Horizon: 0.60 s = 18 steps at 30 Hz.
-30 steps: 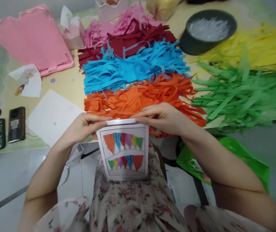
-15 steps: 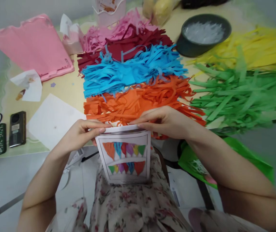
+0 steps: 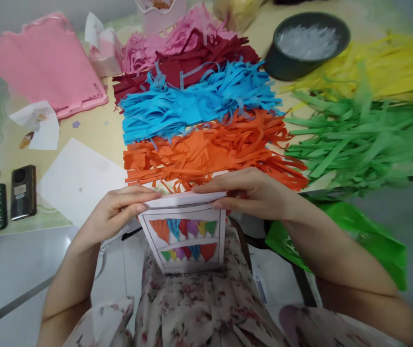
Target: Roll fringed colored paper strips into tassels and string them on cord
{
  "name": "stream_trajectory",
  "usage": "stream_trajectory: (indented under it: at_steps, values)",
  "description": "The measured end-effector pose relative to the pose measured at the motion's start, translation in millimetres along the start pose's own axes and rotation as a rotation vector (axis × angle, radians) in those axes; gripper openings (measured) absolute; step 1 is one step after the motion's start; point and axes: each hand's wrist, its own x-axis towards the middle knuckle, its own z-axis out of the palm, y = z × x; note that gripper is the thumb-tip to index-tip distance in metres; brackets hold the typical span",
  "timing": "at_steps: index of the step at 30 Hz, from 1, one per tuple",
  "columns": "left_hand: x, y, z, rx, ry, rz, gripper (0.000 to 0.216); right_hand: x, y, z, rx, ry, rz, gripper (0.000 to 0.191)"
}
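A white paper card [image 3: 188, 236] with two rows of coloured bunting triangles stands tilted over my lap. It looks like a paper bag or folded booklet; I cannot tell which. My left hand [image 3: 119, 207] pinches its top left corner between thumb and fingers. At the top right, my right hand [image 3: 249, 193] grips the same edge, fingers behind and thumb in front. Just beyond lies a bundle of orange fringed paper [image 3: 206, 152], then blue fringed paper [image 3: 195, 103], dark red fringed paper [image 3: 184, 70] and pink fringed paper [image 3: 177, 41].
Green fringed paper [image 3: 368, 140] and yellow fringed paper [image 3: 387, 67] lie right, beside a dark bowl [image 3: 274, 65] of white shreds. Left are a white sheet [image 3: 83, 178], two phones [image 3: 23, 193], a pink case [image 3: 47, 62] and a tissue box [image 3: 105, 58]. A green bag [image 3: 365, 241] hangs below the table edge.
The card's top edge has tipped a little toward me, and its top strip shows wider. My right hand has moved slightly down and right. The view has shifted slightly.
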Motion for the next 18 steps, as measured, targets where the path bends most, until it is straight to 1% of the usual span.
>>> stream_trajectory:
  at_steps: [5,7,9,11,14,16,18]
  values:
    - [-5,2,2,0.080,-0.033,0.017,0.047,-1,2,5,-0.025,0.054,-0.030,0.028]
    - [-6,3,5,0.086,-0.037,0.027,0.049,-1,2,7,-0.022,0.071,-0.031,0.027]
    - [-7,4,9,0.075,-0.016,0.007,0.048,-1,2,10,-0.016,0.087,-0.019,0.027]
    - [-8,4,14,0.045,0.042,-0.050,0.043,-1,2,13,-0.007,0.122,-0.004,0.026]
    - [-5,3,25,-0.019,0.208,-0.126,0.028,2,-2,18,-0.019,0.181,0.019,0.025]
    - [-2,6,33,-0.037,0.328,-0.139,0.020,7,-6,20,-0.048,0.206,0.001,0.024]
    - [-2,13,38,-0.025,0.407,-0.118,0.016,14,-14,22,-0.095,0.223,-0.044,0.020]
